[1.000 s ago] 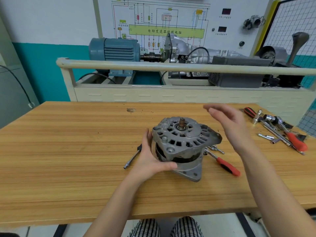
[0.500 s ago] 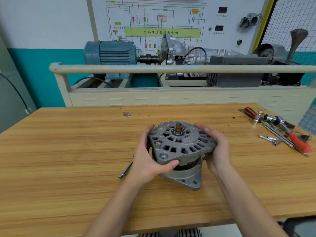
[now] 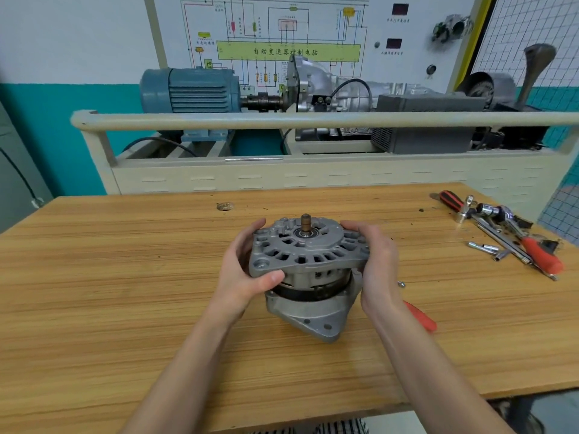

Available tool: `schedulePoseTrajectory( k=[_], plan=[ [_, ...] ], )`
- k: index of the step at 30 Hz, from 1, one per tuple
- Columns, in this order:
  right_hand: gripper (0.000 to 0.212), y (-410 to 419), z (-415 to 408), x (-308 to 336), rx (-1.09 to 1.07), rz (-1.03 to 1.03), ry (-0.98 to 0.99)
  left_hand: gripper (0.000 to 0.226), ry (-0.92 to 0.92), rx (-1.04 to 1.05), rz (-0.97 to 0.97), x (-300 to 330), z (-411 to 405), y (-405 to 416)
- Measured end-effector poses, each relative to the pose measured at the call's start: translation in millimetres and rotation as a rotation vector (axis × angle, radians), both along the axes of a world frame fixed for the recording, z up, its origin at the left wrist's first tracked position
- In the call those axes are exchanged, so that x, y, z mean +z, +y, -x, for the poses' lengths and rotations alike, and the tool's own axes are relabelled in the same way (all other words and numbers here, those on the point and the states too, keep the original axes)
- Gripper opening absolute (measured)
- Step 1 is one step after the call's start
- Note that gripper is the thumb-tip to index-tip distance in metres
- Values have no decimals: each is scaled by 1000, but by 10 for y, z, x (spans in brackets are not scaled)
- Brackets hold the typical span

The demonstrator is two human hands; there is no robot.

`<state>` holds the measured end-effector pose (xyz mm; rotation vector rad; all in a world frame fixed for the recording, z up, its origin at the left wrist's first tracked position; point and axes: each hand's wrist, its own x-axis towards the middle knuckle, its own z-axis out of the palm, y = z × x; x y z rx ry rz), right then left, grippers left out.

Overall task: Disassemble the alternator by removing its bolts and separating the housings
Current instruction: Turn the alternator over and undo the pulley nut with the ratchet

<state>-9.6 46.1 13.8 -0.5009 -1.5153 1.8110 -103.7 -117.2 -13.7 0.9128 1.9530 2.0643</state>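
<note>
While both hands grip alternator [image 3: 308,270], left hand [image 3: 242,277], right hand [image 3: 377,264]; right fingers hidden behind housing.

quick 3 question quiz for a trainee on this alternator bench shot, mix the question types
1. True or false: both hands grip the upper housing of the grey cast-metal alternator.
2. Multiple choice: where does the pile of chrome sockets and ratchet tools lie? A) at the wooden table's far right B) in front of the left hand C) on top of the alternator
3. Fill in: the brass-coloured shaft on top of the alternator points ____.

Key
1. True: the left hand and the right hand hold it from either side.
2. A, on the light wooden table.
3. up
</note>
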Motion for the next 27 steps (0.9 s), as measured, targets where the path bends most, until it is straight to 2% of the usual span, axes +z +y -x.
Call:
schedulePoseTrajectory(
  k=[3, 6, 9, 12, 15, 18, 24, 27],
  plan=[
    [48, 21, -46, -37, 92, -94, 3, 118, 12, -10, 12, -1, 19, -62],
    [76, 38, -122, -128, 246, -184, -37, 119, 23, -29, 16, -8, 24, -145],
    [94, 48, -166, -173, 394, -252, -26, 123, 35, -40, 14, 3, 15, -224],
    [103, 17, -132, -173, 389, -346, -37, 126, 62, -45, 12, 31, 9, -300],
    [90, -32, -83, -155, 342, -424, -15, 129, 91, -38, 47, 42, -16, -387],
    [81, -43, -42, -177, 334, -407, 55, 132, 87, -52, 81, 71, -27, -454],
    [89, -139, 44, -276, 305, -347, 165, 133, 34, -107, 128, 75, -4, -604],
    [84, -143, 68, -334, 325, -264, 245, 127, -10, -233, 146, 74, 71, -738]
  ],
)
